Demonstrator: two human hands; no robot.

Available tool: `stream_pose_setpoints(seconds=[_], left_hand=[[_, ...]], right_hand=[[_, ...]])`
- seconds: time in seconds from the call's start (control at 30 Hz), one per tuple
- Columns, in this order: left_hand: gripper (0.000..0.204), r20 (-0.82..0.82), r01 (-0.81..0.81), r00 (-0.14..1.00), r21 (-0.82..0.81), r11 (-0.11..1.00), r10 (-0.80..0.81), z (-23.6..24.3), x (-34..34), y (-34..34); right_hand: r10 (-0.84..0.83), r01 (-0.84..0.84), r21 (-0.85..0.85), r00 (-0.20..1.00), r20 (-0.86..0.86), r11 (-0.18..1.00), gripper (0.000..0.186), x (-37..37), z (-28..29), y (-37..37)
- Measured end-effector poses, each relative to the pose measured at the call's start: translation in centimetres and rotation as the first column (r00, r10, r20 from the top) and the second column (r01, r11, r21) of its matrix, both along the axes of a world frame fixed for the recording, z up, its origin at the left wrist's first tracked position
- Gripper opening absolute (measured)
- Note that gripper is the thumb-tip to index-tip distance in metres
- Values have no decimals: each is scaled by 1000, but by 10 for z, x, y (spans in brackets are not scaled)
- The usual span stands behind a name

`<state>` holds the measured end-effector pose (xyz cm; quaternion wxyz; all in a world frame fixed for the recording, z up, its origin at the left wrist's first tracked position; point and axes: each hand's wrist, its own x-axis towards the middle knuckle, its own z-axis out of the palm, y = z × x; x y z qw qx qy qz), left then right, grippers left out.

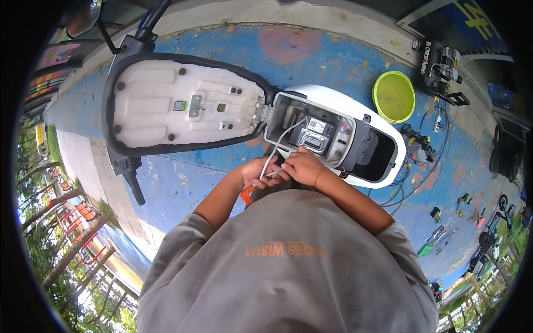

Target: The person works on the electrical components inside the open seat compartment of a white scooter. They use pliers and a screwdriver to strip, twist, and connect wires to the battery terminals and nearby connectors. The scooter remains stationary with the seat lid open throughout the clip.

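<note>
My left hand [259, 171] is closed round a light grey cable [283, 135], which rises in a loop out of the open under-seat compartment [276, 117] of a white electric scooter [325, 94]. Right beside it, my right hand [303, 166] is closed, its fingertips pinching a thin part of the cable near its end; the fingers partly cover that end. Below my left hand shows an orange object [247, 194], its kind unclear. Inside the compartment sits a dark box with a silver handle [315, 135]. The scooter's seat [147, 105] stands tipped open toward the left, its pale underside showing.
A yellow-green basin [393, 97] stands beyond the scooter's rear, with an air compressor [441, 66] farther right. A dark power tool or machine [417, 145] and black cables [397, 188] lie on the blue floor. Several tools [436, 236] are scattered at the right. Handlebars [133, 180] are at the left.
</note>
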<state>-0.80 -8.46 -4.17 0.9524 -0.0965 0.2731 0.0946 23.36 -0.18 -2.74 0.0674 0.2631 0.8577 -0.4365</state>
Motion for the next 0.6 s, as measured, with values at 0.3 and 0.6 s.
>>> stream_pose_setpoints(seconds=[0.3,0.6], left_hand=[[82,-290,-246,925,40,968,247,25,2,0],[29,-638,269,752,67,961,-166,9,23,-11]], right_hand=[[-149,159,118,984,-94,980,18,-3,34,-4],[27,52,264,957,-287,963,14,-34,32,4]])
